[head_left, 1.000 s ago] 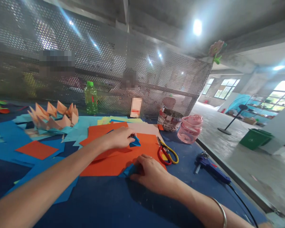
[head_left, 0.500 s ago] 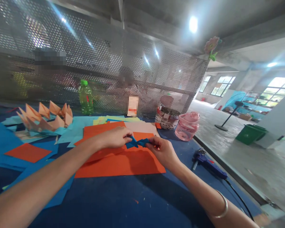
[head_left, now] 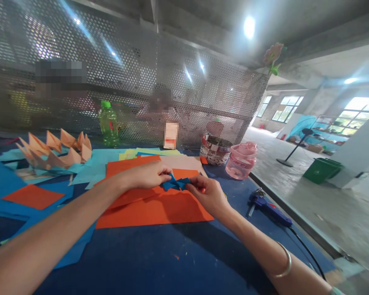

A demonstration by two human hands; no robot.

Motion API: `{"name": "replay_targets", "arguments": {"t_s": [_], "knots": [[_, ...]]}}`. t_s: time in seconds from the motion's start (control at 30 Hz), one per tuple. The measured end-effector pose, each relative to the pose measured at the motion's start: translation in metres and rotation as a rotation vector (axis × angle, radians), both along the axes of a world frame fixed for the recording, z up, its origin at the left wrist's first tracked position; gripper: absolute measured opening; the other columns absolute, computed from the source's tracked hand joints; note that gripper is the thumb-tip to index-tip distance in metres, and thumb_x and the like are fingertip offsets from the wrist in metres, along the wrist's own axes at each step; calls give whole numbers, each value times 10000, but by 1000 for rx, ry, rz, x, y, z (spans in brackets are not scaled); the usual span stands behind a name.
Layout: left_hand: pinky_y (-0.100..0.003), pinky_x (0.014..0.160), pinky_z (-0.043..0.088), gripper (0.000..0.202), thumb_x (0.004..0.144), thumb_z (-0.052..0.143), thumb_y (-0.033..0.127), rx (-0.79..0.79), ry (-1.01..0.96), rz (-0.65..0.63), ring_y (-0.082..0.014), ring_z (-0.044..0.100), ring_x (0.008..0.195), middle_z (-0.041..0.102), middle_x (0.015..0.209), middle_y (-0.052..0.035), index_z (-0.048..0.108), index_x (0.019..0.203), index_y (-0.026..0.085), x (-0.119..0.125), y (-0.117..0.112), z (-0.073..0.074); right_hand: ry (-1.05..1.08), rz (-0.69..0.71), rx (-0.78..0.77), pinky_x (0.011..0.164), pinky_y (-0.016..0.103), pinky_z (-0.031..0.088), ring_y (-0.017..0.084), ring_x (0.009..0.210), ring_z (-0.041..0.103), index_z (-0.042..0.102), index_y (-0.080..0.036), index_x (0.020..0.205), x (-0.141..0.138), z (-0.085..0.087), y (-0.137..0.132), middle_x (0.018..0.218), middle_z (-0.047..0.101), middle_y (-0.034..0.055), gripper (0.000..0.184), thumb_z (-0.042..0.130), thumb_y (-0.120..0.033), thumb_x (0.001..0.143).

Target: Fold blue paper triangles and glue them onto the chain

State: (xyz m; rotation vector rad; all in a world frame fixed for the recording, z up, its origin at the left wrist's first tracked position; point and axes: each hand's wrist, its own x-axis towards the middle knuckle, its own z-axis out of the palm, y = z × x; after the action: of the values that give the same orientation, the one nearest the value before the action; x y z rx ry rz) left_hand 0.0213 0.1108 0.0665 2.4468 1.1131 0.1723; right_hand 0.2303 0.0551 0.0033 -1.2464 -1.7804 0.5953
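Observation:
Between my hands is a small folded blue paper piece (head_left: pixel 174 182) with pointed corners. My left hand (head_left: pixel 153 173) pinches its left end between thumb and fingers. At its right end, my right hand (head_left: pixel 207 192) grips it the same way; a silver bangle circles that forearm. Below the piece lie large orange paper sheets (head_left: pixel 153 211), partly covered by my left forearm. To the left, a peach ring of folded paper points (head_left: pixel 70 155) rests on light blue paper. A small orange square (head_left: pixel 33 196) lies on blue sheets (head_left: pixel 76 250).
A blue glue gun (head_left: pixel 272 209) with a black cord lies at the right table edge. Behind my right hand stand a pink plastic jug (head_left: pixel 241 162) and a round woven-looking container (head_left: pixel 215 150). A green bottle (head_left: pixel 108 125) stands before the perforated metal screen (head_left: pixel 184 78).
Both hands still grip the blue paper piece, whose points have shifted slightly closer together. The whole view has moved a little.

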Motion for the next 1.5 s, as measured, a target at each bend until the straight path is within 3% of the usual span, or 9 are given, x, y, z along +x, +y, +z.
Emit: {"name": "replay_targets", "arguments": {"t_s": [1.03, 1.3, 1.5], "knots": [[-248, 555, 298, 290, 857, 434, 382, -54, -80, -28, -133, 436, 594, 521, 645, 3, 587, 733, 171, 0, 2, -1, -70, -43, 55, 589, 220, 406, 119, 632, 591, 694, -182, 811, 1, -2, -1, 704, 716, -3, 113, 595, -234, 800], [-245, 653, 372, 315, 729, 647, 437, -163, -145, -24, -174, 558, 763, 678, 843, -34, 697, 894, 174, 1, 0, -2, -103, -47, 47, 574, 216, 388, 117, 611, 577, 700, -177, 823, 0, 3, -4, 683, 706, 1, 127, 585, -229, 811], [-248, 539, 279, 265, 758, 625, 399, -147, -158, -9, -123, 426, 588, 582, 659, 14, 750, 879, 199, -1, 2, -6, -104, -52, 37, 587, 224, 396, 126, 635, 593, 701, -182, 852, 1, 2, -3, 714, 717, 7, 132, 585, -234, 818]]}}
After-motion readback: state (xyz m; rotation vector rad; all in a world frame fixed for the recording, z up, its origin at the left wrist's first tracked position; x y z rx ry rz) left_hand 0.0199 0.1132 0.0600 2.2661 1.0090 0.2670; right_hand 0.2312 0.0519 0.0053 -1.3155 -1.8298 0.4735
